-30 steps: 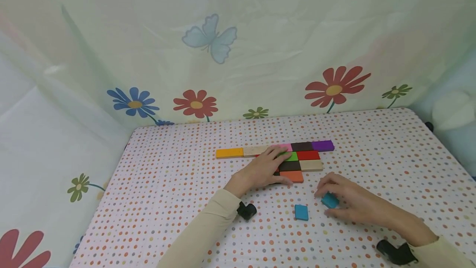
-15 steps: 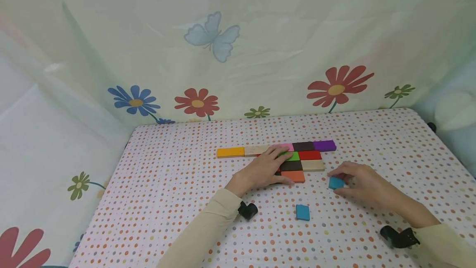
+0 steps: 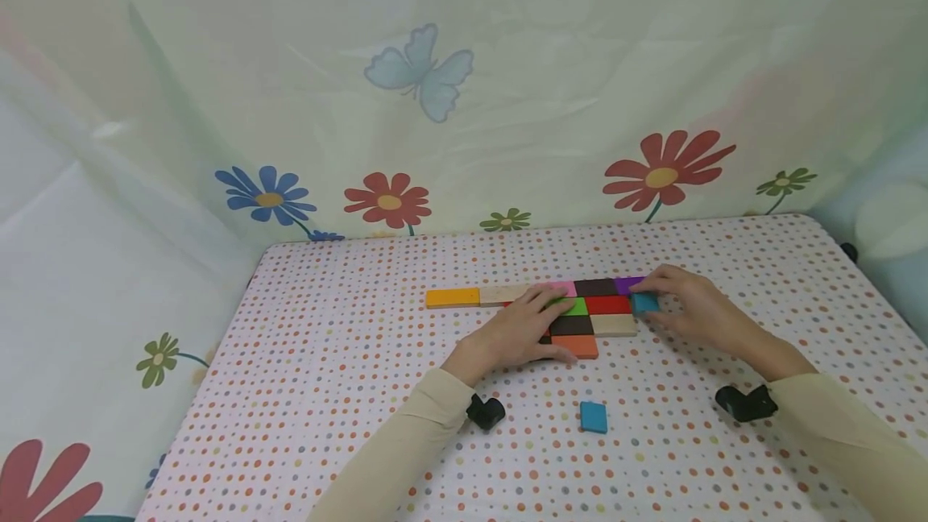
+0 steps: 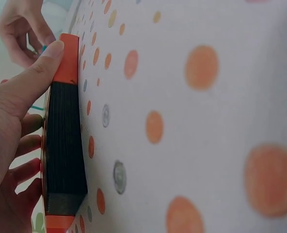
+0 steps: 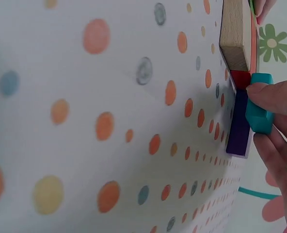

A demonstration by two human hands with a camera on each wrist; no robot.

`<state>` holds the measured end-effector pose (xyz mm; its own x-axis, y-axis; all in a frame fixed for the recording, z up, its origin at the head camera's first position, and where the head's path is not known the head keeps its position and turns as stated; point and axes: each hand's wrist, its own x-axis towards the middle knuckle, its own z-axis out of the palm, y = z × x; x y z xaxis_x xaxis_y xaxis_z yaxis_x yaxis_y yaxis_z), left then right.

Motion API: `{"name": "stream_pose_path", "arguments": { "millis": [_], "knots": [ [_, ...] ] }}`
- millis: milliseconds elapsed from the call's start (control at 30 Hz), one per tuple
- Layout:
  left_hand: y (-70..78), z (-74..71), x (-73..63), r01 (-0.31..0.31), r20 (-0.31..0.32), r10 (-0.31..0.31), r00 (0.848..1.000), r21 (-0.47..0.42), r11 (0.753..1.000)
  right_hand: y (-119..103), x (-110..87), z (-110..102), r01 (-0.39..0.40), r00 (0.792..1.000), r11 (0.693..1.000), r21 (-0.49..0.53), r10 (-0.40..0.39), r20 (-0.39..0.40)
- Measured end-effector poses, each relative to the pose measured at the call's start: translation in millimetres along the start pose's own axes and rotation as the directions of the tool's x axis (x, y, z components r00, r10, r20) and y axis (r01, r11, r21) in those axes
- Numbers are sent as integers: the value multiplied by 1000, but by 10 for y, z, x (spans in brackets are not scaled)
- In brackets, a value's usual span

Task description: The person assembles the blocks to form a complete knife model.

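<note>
My right hand [image 3: 699, 308] pinches a small blue block [image 3: 645, 302] between thumb and fingers. That block is at the right end of the red block [image 3: 609, 305], in front of the purple block [image 3: 629, 285]. In the right wrist view the teal-looking block [image 5: 261, 109] appears slightly raised, tilted beside the purple one. My left hand [image 3: 513, 330] rests spread over the left part of the flat block layout, hiding some pieces. Its thumb touches the orange block [image 4: 67, 60] at the front edge, beside a black block [image 4: 63, 136].
A second blue block [image 3: 594, 417] lies alone nearer me on the dotted cloth [image 3: 326, 393]. The back row runs from a yellow block [image 3: 453, 297] on the left to the purple one. A flowered curtain [image 3: 290, 103] hangs behind the table.
My right hand has carried the blue block away from me, up to the right end of the layout. The left hand stays in place on the blocks.
</note>
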<state>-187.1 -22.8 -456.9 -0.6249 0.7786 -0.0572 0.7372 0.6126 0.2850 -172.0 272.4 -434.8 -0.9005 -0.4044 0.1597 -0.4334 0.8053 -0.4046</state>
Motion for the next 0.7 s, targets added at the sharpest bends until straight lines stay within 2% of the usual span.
{"name": "stream_pose_path", "arguments": {
  "millis": [167, 433, 700],
  "knots": [
    [-6, 1, -1, -2, -3, 2, 1000, 9, 1000, -19, 93, -4, -6, 999, 999, -31, 8, 38],
    [1, -6, 5, -3, -1, 3, 1000, -1, 1000, -23, 114, -8, -22, 997, 999, -48, 26, 73],
    [11, -12, -1, -2, -2, 2, 1000, 3, 1000, -5, 93, 33, -24, 997, 999, -40, 26, 66]
  ]
}}
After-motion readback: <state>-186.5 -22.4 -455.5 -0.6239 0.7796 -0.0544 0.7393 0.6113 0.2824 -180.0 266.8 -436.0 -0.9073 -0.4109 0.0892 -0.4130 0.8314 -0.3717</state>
